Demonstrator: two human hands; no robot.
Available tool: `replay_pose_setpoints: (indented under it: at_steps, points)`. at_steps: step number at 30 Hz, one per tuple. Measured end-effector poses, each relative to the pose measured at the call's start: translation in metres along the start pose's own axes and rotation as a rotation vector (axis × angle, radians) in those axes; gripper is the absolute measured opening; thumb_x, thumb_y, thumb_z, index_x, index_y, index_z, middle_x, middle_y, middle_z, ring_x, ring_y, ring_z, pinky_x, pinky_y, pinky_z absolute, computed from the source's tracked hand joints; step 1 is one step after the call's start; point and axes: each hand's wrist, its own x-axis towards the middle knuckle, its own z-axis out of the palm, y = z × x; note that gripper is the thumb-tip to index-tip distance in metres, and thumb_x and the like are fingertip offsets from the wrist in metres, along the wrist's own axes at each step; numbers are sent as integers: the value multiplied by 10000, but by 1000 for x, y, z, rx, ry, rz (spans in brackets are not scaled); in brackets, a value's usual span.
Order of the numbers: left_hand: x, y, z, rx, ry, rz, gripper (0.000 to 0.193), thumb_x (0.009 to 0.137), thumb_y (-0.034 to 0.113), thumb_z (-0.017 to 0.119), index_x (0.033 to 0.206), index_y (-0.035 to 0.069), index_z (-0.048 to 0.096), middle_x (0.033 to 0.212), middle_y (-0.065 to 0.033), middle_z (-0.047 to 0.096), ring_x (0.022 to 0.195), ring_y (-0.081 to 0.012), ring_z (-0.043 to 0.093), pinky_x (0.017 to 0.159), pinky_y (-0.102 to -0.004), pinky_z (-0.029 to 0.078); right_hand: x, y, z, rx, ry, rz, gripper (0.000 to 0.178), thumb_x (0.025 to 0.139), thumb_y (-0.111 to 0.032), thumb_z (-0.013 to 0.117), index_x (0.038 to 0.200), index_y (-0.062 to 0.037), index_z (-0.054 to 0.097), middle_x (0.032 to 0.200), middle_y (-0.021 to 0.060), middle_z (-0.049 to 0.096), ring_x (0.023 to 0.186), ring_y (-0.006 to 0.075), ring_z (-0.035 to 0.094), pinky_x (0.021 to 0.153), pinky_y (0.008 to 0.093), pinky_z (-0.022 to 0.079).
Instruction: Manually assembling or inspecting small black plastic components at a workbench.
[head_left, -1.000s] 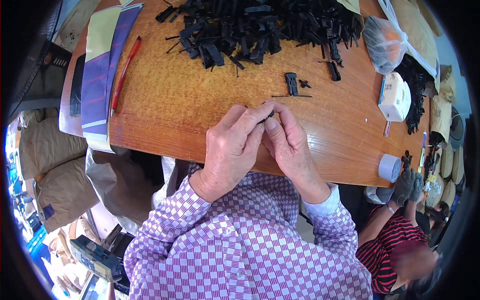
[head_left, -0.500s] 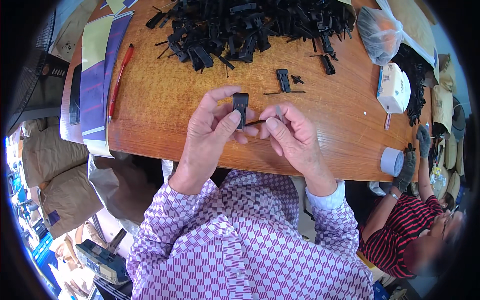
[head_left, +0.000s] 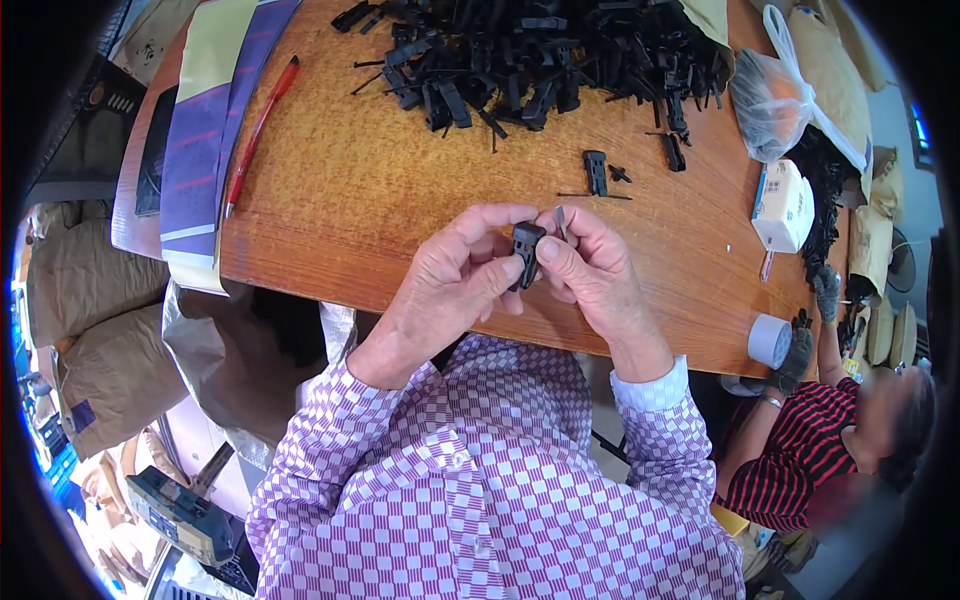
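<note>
- Left grip (head_left: 445,285) holds a black clip (head_left: 525,243) between thumb and fingers, near the middle of the frame, its broad end up.
- Right grip (head_left: 597,285) is narrow, pinching close to the clip's right side, with a thin grey strip (head_left: 561,222) poking up among the fingers; from where I stand, I can't tell whether its thumb touches the clip.
- For such close work, I'd keep the left pinch firm and let the right fingertips make small, straight pushes; a twist could strain the clip.
- I'd also tilt the strip away, as it might scrape the clip or a finger.
- Both hands are near the front edge of the counter (head_left: 330,210), so a dropped piece could fall off; a little further up the frame seems safer.
- Best room lies left of the hands, where bare wood runs towards the red pen (head_left: 262,135).
- Above and right, a loose clip (head_left: 595,172) and a tiny black bit (head_left: 620,174) sit nearby, below the black heap (head_left: 540,60).
- At lower right, a tape roll (head_left: 769,341) and a co-worker's gloved hand (head_left: 795,362) limit wide swings.
</note>
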Motion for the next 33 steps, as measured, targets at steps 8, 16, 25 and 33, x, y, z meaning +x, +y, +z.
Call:
replay_pose_setpoints:
  at_steps: [8, 16, 25, 33]
  points:
    - [6, -12, 12, 498, 52, 287, 436, 848, -68, 543, 1246, 51, 410, 900, -99, 589, 793, -161, 631, 682, -272, 510, -6, 6, -4, -316, 18, -118, 143, 955, -157, 530, 974, -16, 549, 800, -18, 524, 710, 43, 479, 610, 192, 412]
    - [16, -7, 22, 434, -6, 179, 335, 890, -90, 470, 1186, 37, 378, 894, -42, 539, 768, -95, 611, 638, -219, 505, -21, 5, 0, -409, 89, -142, 187, 991, -158, 443, 956, -1, 537, 752, -6, 530, 668, 61, 486, 584, 202, 404]
    - [25, -12, 35, 500, 31, 162, 242, 878, -68, 511, 1070, 32, 404, 799, -81, 556, 733, -152, 635, 626, -281, 520, -26, 14, -15, -449, 84, -178, 153, 988, -131, 438, 966, -2, 518, 755, 29, 544, 669, 86, 513, 603, 230, 432]
    - [30, -16, 49, 810, 178, 408, 281, 851, -52, 551, 1077, 44, 415, 815, -169, 563, 712, -324, 624, 608, -358, 488, -24, 8, -16, -424, 167, -234, 101, 959, -116, 483, 968, -23, 522, 749, 124, 587, 694, 220, 610, 608, 318, 455]
